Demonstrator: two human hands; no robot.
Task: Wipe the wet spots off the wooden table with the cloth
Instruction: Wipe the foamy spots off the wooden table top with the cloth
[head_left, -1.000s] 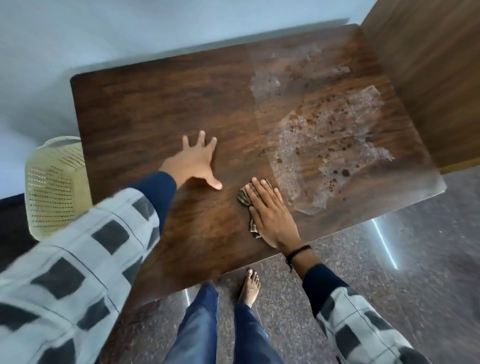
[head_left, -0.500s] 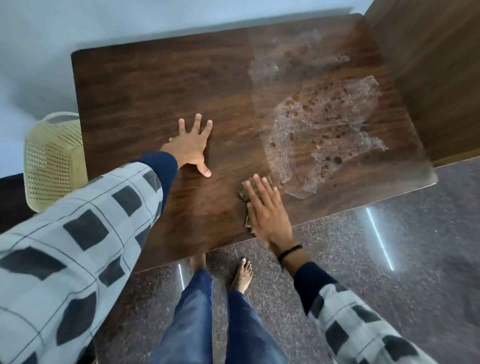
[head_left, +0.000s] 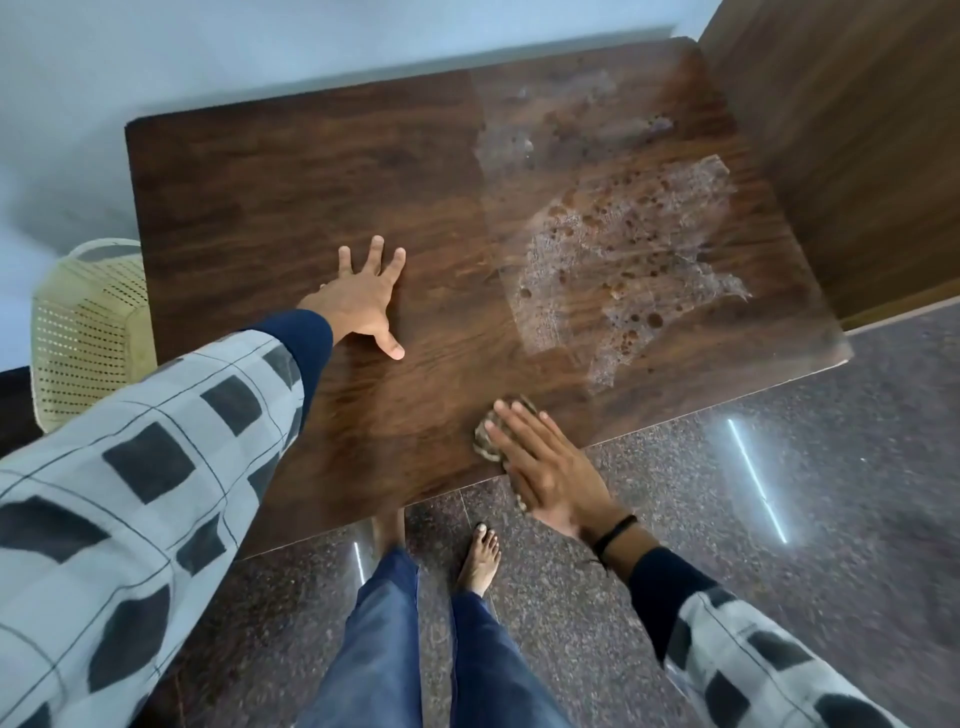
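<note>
The wooden table (head_left: 291, 187) filled the view, its right half carrying a wide soapy wet patch (head_left: 613, 260) dotted with bubbles. To the left of the table stood a cream perforated basket (head_left: 83, 332) on the floor. The left hand (head_left: 363, 301) lay flat and spread on the dry wood, fingers splayed, gripping nothing. And there was the right hand (head_left: 540, 462), palm down at the near edge, fingers extended and pressing the cloth (head_left: 488, 436) against the tabletop rather than clenching it. The crumpled cloth peeked out beside the fingers, just short of the wet patch.
</note>
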